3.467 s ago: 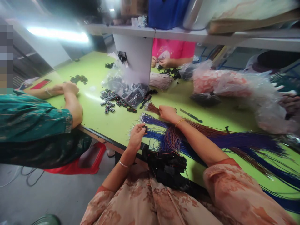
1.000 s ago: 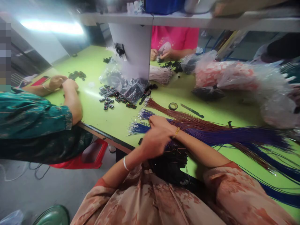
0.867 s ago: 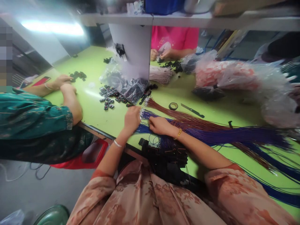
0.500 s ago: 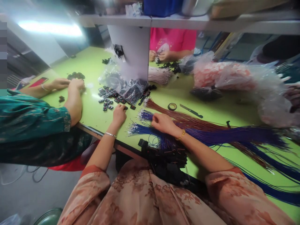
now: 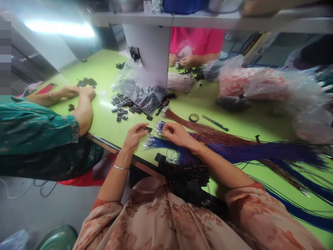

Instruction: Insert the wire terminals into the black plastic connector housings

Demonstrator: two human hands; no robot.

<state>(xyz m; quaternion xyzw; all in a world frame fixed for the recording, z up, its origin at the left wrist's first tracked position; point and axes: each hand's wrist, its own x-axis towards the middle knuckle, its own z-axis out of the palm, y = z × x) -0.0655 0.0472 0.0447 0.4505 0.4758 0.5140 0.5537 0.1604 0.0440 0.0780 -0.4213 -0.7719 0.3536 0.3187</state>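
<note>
My left hand (image 5: 135, 136) pinches a small black plastic connector housing (image 5: 148, 129) between thumb and fingers, just above the table. Close to its right, my right hand (image 5: 177, 134) has thumb and forefinger curled into a pinch by the silvery tips of a blue wire bundle (image 5: 234, 150). Whatever those fingertips hold is too fine to make out. Behind that hand, brown wires (image 5: 215, 130) run across to the right. A heap of black connector housings (image 5: 188, 178) with thin wires lies at the table edge before my body.
Loose black housings (image 5: 122, 102) lie beside a clear plastic bag (image 5: 152, 99). A roll of black tape (image 5: 194, 118) and a flat blade (image 5: 215, 123) rest behind the wires. Co-workers' hands are busy at left (image 5: 87, 93) and across the table (image 5: 185, 60). A shelf (image 5: 197, 21) hangs overhead.
My left hand has lifted from the table and turned toward the right hand, bringing the black connector housing near the wire tips. My right hand has shifted slightly left.
</note>
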